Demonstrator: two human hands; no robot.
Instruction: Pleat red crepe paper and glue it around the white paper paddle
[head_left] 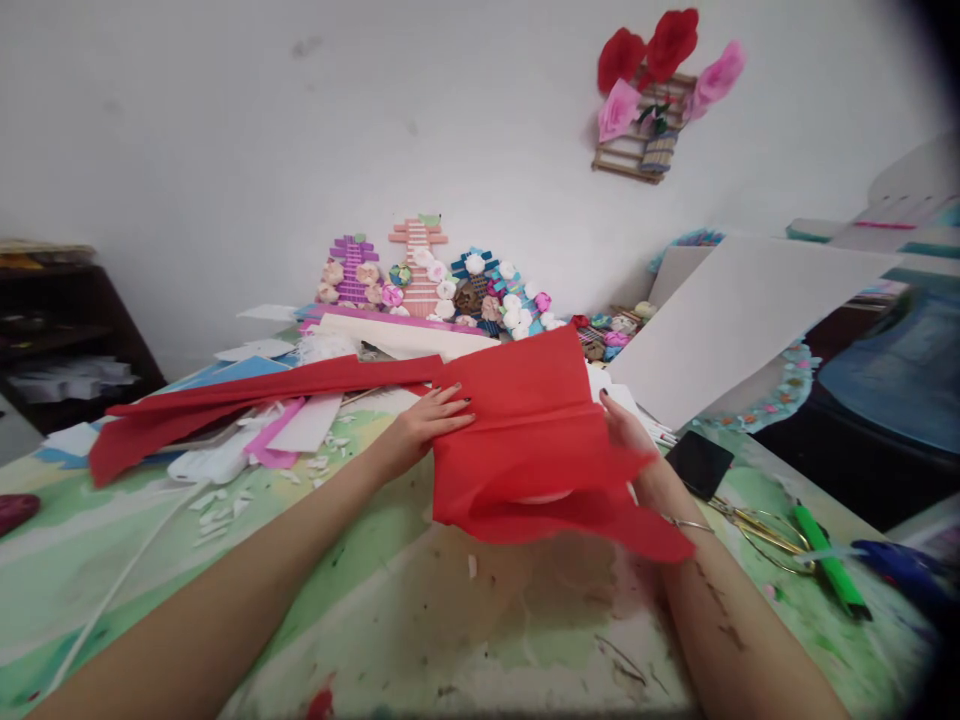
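A sheet of red crepe paper spans the space between my two hands, with a crease across its middle. Its lower edge curls and ripples above the table, blurred at the right. My left hand grips the sheet's left edge, fingers laid over the top; the thumb is hidden. At the right edge, my right hand holds the paper, partly covered by a loose flap. A long folded strip of red paper stretches leftward from near my left hand.
White scraps lie left on the painted table, near a white power strip. A black phone, scissors and a green cutter lie right. White board leans behind. Flower-decorated stick crafts stand at the wall.
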